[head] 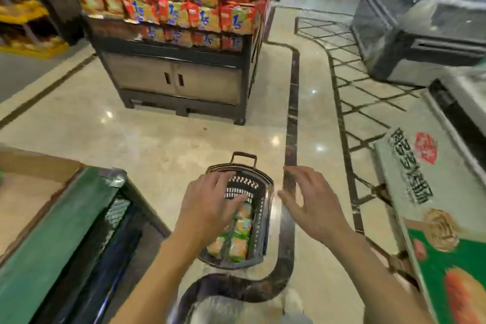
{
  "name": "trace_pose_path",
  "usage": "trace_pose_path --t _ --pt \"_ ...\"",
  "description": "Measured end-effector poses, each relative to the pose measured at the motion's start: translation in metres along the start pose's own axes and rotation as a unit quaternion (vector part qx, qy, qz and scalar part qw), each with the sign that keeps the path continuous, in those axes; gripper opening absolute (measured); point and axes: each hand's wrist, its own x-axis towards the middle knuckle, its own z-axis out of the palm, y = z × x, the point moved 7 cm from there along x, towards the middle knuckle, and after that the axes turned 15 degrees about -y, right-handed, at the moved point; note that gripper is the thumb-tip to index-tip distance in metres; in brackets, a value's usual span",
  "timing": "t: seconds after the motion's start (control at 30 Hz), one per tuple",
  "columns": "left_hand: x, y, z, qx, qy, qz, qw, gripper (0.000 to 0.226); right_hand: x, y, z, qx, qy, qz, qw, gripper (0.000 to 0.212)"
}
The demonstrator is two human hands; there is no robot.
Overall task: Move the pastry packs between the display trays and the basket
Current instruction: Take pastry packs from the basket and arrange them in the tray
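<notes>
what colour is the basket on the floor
Dark brown to black, with a slotted wall; the basket shows in the head view.

Single head-worn wide-angle view: you look forward and steeply down from standing height. Your left hand (207,208) and right hand (313,205) sit close at lower centre; the basket (263,208) lies on the floor beneath.

Glossy marble floor (163,139) with dark inlaid bands

A dark basket (259,218) sits on the floor at lower centre, pastry packs (236,242) lying inside it. A display stand (173,79) stacked with red snack bags stands on the floor at upper centre. A chest freezer (420,34) rests at upper right, and a printed floor sign (420,179) runs along the right edge.
</notes>
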Motion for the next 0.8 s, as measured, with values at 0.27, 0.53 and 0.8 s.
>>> trace_pose_path --t 0.27,0.53,0.8 --pt "0.087 0.091 0.087 -0.092 -0.053 -0.074 0.992 0.071 -0.011 0.175 -0.023 0.024 -0.085 0.034 0.995 0.051" --pt "0.102 0.033 0.100 -0.096 -0.009 -0.241 0.966 0.065 0.115 0.175 -0.001 -0.001 -0.186 -0.120 0.975 0.056" --pt "0.105 -0.022 0.144 -0.227 0.093 -0.416 0.875 0.060 0.233 0.098 0.053 -0.140 -0.360 -0.283 0.878 0.051"
